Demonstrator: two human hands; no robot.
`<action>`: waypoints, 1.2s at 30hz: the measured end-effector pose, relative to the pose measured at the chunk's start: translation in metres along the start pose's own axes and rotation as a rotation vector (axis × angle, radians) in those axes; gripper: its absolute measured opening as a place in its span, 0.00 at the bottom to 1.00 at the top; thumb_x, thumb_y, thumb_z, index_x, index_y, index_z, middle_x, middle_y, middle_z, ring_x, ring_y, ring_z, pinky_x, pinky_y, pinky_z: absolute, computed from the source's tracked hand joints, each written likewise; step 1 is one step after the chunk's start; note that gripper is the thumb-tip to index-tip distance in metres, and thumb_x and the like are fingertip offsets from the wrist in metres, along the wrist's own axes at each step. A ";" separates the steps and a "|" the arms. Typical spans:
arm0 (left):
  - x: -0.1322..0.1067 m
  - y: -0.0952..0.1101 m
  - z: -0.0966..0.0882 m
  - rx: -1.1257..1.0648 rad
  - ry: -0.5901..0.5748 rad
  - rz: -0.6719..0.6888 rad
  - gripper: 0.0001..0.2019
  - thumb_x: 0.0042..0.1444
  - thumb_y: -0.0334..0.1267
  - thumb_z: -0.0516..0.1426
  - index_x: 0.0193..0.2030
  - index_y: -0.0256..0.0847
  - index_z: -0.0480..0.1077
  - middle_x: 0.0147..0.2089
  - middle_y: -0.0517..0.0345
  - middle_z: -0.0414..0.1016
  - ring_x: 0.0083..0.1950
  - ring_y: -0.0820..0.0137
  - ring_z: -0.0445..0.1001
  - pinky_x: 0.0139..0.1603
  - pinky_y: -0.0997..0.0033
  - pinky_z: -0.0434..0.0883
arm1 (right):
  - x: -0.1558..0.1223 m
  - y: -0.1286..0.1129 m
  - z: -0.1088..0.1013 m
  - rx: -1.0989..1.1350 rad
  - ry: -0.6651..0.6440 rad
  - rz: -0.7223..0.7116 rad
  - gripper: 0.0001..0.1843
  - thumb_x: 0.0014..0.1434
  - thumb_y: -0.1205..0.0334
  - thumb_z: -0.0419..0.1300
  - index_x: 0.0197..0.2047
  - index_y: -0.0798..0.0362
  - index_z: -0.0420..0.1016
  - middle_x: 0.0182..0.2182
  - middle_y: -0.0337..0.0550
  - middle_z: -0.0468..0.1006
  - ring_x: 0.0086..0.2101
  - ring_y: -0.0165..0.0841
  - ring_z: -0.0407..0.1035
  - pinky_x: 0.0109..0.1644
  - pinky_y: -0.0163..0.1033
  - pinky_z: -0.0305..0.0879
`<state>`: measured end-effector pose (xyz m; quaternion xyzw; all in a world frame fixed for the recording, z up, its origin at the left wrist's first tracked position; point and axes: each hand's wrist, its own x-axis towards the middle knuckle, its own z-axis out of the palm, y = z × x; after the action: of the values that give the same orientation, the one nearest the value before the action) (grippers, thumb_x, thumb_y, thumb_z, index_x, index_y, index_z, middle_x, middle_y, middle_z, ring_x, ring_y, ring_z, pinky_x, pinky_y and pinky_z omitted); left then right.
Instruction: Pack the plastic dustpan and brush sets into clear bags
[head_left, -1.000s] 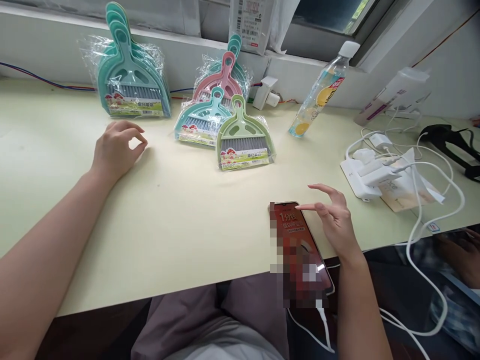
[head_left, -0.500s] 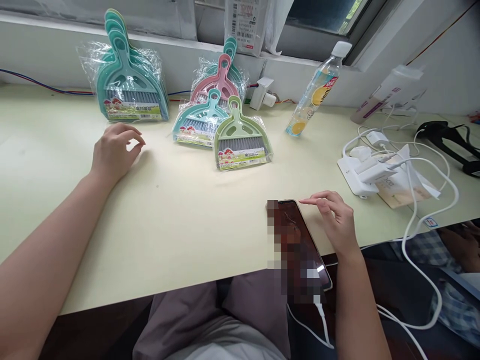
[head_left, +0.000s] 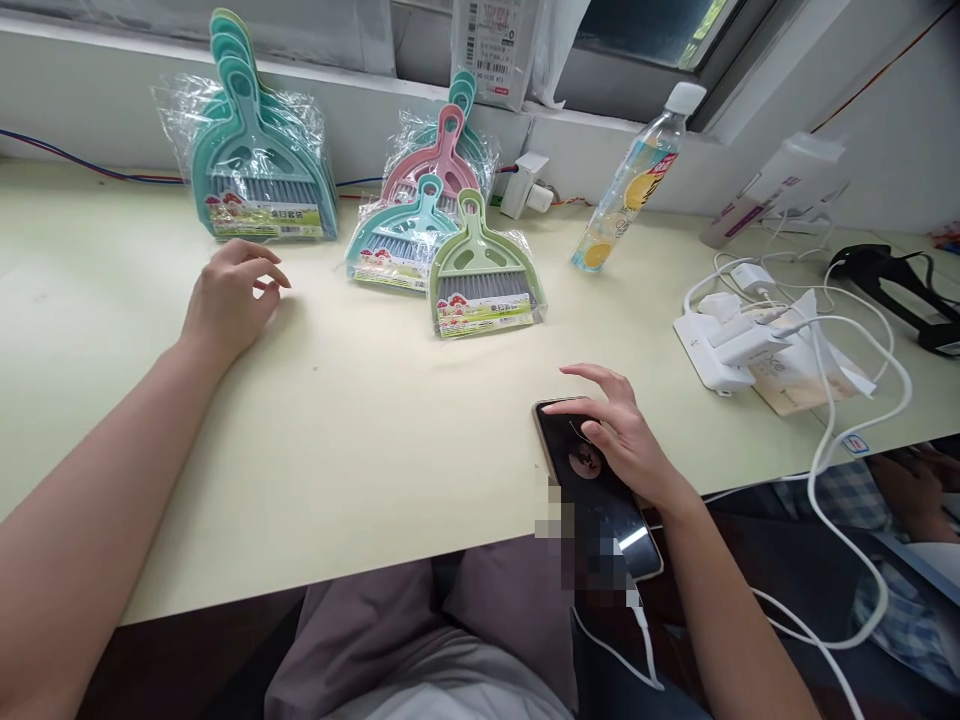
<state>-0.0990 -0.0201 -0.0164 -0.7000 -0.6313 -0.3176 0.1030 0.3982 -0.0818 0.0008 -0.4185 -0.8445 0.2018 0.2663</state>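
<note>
A dark phone (head_left: pixel 592 490) lies at the near edge of the pale table (head_left: pixel 375 430), with a white cable plugged into its near end. My right hand (head_left: pixel 619 435) rests over the phone's upper half, fingers spread and touching the screen. My left hand (head_left: pixel 229 295) lies on the table at the left, fingers loosely curled and apart, holding nothing. Just beyond it stands a wrapped stack of teal dustpan sets (head_left: pixel 251 170).
Wrapped green (head_left: pixel 480 270), teal (head_left: pixel 397 245) and pink (head_left: pixel 439 160) dustpan sets lie at the back middle. A drink bottle (head_left: pixel 634 180) leans right of them. A white power strip (head_left: pixel 724 345) with chargers and cables sits at the right. Another person's sleeve (head_left: pixel 877 490) shows at the lower right.
My right hand has moved left from beside the phone onto its screen. The phone's screen went from red to dark. My left hand stayed put.
</note>
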 end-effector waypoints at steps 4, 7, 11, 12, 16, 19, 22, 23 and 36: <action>0.000 -0.001 0.001 0.008 0.026 0.022 0.12 0.58 0.36 0.51 0.35 0.37 0.75 0.51 0.53 0.71 0.41 0.71 0.71 0.50 0.64 0.76 | 0.003 0.000 0.003 0.024 -0.040 0.009 0.32 0.66 0.35 0.40 0.48 0.39 0.80 0.65 0.39 0.62 0.67 0.45 0.48 0.71 0.57 0.44; 0.000 0.000 0.002 0.015 0.026 0.011 0.13 0.58 0.36 0.50 0.35 0.37 0.75 0.51 0.52 0.71 0.41 0.71 0.72 0.51 0.63 0.75 | 0.002 0.003 0.002 0.036 -0.037 0.017 0.31 0.66 0.36 0.40 0.47 0.39 0.81 0.64 0.39 0.62 0.67 0.45 0.47 0.71 0.57 0.43; 0.000 0.002 0.002 0.026 0.012 -0.013 0.13 0.58 0.36 0.50 0.36 0.37 0.75 0.52 0.54 0.71 0.43 0.71 0.72 0.51 0.64 0.74 | 0.001 0.004 0.002 0.046 -0.011 0.005 0.28 0.68 0.39 0.41 0.46 0.39 0.81 0.63 0.38 0.64 0.66 0.44 0.50 0.71 0.57 0.44; 0.000 0.002 0.001 0.027 0.010 -0.015 0.13 0.58 0.36 0.50 0.36 0.38 0.76 0.52 0.54 0.71 0.42 0.71 0.72 0.51 0.65 0.74 | 0.000 0.004 0.002 0.049 0.020 0.007 0.27 0.68 0.41 0.42 0.47 0.38 0.80 0.63 0.39 0.64 0.66 0.44 0.51 0.71 0.57 0.45; 0.000 0.002 0.001 0.021 0.020 -0.008 0.13 0.58 0.36 0.50 0.35 0.38 0.76 0.52 0.55 0.72 0.42 0.71 0.72 0.52 0.65 0.74 | -0.003 0.005 0.003 0.052 0.159 0.056 0.20 0.69 0.46 0.46 0.52 0.38 0.77 0.61 0.39 0.67 0.64 0.43 0.55 0.68 0.58 0.52; -0.001 0.002 0.002 0.022 0.027 -0.004 0.13 0.58 0.35 0.49 0.35 0.38 0.76 0.53 0.56 0.72 0.42 0.72 0.72 0.56 0.64 0.72 | -0.003 0.005 0.004 0.036 0.195 0.076 0.18 0.70 0.49 0.47 0.52 0.38 0.76 0.60 0.40 0.68 0.63 0.43 0.58 0.66 0.57 0.57; -0.001 0.002 0.002 0.024 0.025 -0.008 0.14 0.58 0.34 0.49 0.36 0.39 0.76 0.53 0.57 0.71 0.44 0.72 0.71 0.58 0.64 0.71 | -0.003 0.004 0.004 0.014 0.187 0.070 0.17 0.70 0.51 0.48 0.52 0.39 0.76 0.59 0.41 0.69 0.62 0.43 0.58 0.65 0.56 0.57; -0.001 0.002 0.002 0.025 0.022 -0.011 0.13 0.58 0.34 0.49 0.36 0.39 0.76 0.53 0.57 0.71 0.44 0.71 0.71 0.58 0.63 0.71 | -0.003 0.004 0.004 0.008 0.183 0.066 0.17 0.70 0.51 0.48 0.52 0.39 0.76 0.59 0.41 0.69 0.62 0.42 0.58 0.66 0.56 0.57; -0.001 0.001 0.003 0.022 0.016 -0.020 0.13 0.58 0.35 0.50 0.36 0.39 0.76 0.53 0.57 0.71 0.43 0.72 0.72 0.57 0.63 0.72 | -0.003 0.007 0.004 0.012 0.148 0.036 0.16 0.70 0.53 0.49 0.49 0.41 0.77 0.57 0.41 0.72 0.59 0.42 0.62 0.64 0.56 0.57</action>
<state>-0.0969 -0.0195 -0.0190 -0.6900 -0.6409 -0.3170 0.1126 0.4010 -0.0806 -0.0072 -0.4458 -0.8136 0.1804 0.3269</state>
